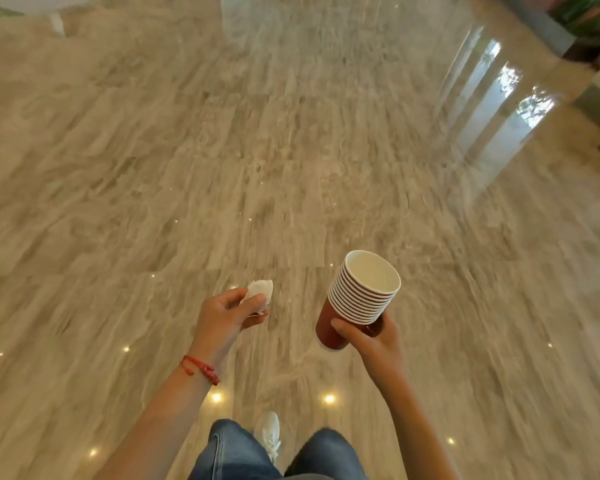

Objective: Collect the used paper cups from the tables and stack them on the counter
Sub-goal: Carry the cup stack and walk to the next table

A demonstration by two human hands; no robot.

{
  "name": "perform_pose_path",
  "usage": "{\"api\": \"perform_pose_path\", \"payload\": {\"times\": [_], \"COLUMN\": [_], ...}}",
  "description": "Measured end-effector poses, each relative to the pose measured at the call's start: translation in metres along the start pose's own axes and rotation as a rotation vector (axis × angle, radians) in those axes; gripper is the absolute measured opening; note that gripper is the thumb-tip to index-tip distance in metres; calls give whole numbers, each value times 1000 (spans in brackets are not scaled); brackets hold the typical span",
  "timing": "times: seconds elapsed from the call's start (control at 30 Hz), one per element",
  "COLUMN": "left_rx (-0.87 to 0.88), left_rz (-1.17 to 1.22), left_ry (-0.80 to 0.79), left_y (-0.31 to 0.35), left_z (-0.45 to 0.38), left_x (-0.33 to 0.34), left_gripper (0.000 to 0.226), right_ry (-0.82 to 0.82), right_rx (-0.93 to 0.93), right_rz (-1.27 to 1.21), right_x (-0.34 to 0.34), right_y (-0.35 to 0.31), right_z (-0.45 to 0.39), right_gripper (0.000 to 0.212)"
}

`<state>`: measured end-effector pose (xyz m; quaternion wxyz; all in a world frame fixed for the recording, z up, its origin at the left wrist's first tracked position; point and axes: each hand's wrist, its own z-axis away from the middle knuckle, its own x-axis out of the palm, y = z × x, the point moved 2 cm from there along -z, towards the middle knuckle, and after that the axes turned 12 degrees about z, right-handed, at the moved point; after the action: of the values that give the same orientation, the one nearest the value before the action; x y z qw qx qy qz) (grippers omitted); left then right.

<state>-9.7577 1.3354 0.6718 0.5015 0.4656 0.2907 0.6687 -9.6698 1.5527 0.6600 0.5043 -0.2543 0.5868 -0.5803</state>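
Note:
My right hand (369,336) grips a stack of several nested paper cups (361,296), red-brown outside and white inside, tilted with the open mouth up and to the right. My left hand (227,311), with a red cord bracelet at the wrist, pinches a crumpled white tissue (260,292) between thumb and fingers. Both hands are held out over the floor at waist height, about a cup-stack's length apart. No table or counter shows.
Polished beige marble floor (291,150) fills the view, with ceiling lights and windows reflected in it. My jeans and a white shoe (269,434) show at the bottom. A dark planter with greenery (589,19) stands at the top right corner.

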Motion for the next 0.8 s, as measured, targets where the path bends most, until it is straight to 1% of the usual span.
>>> {"api": "perform_pose_path", "payload": {"times": [0.07,0.13,0.33,0.43,0.57,0.73,0.8], "left_rx": [-8,-18,-40,-26,-14,-20,-21], "left_rz": [10,3,-25,-18,-3,-4,-1], "left_ry": [1,0,-10,-18,-12,-2,1], "left_y": [12,19,37,58,99,138,150], "left_z": [-40,-81,-220,-296,-383,-484,-527], "left_x": [17,33,93,132,183,232,249], "left_gripper": [9,15,28,20,8,13,12], "right_ry": [32,48,28,46,52,39,37], "right_rx": [15,13,-3,-28,-56,-39,-34], "right_rz": [-5,-2,-23,-40,-26,-4,-5], "right_x": [1,2,3,-2,-10,-10,-4], "right_y": [-8,-13,-29,-44,-78,-109,-115], "right_z": [-39,-80,-228,-319,-433,-551,-597], "right_gripper": [48,44,42,42,44,46,46]}}
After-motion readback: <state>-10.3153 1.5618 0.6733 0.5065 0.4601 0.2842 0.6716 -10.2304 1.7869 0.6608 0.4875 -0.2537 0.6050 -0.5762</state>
